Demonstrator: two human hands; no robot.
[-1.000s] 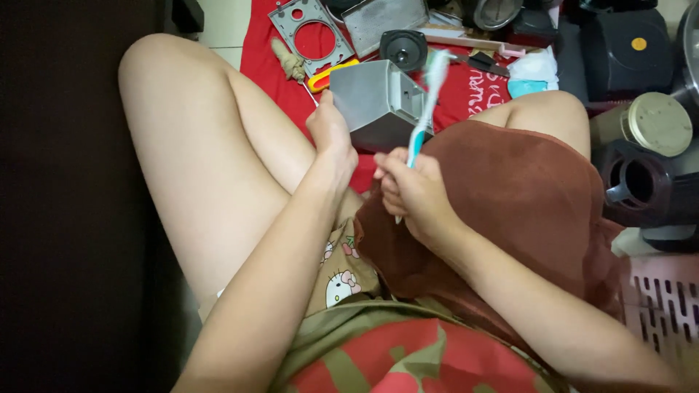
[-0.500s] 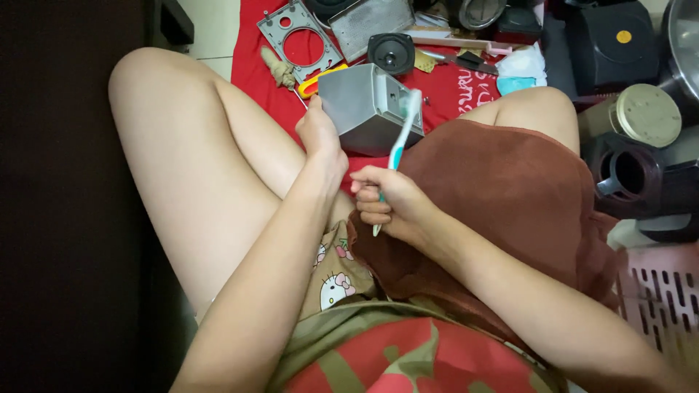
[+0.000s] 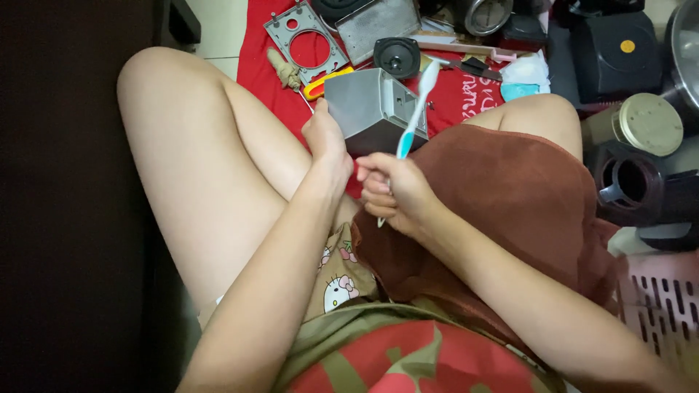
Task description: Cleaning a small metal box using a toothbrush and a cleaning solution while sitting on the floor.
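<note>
Fingers of the right hand (image 3: 393, 191) are curled tight around the lower handle of a white and blue toothbrush (image 3: 412, 116), whose bristled head points up and away, just over the top corner of a grey metal housing (image 3: 371, 116). The left hand (image 3: 325, 140) grips that housing from its near left side; its fingers are hidden behind the palm and the casing, but the wrap of the hand reads as a firm hold. The housing sits tilted between the knees, above a red cloth (image 3: 255, 65) spread on the floor. A brown towel (image 3: 524, 196) drapes over the right thigh, touching the right hand's wrist. Farther out on the cloth lie a flat metal plate with round cut-outs (image 3: 306, 36), a small black speaker cone (image 3: 397, 56) and a yellow-handled tool (image 3: 324, 84); to the right stand dark pots and a tan lid (image 3: 650, 124). The grip on the brush is low on the handle, so the head could wobble or skid off the housing's edge. The housing, held by one hand only, could twist or slip onto the cloth if pressed hard, and its sheet-metal corners could nick the near fingers.
</note>
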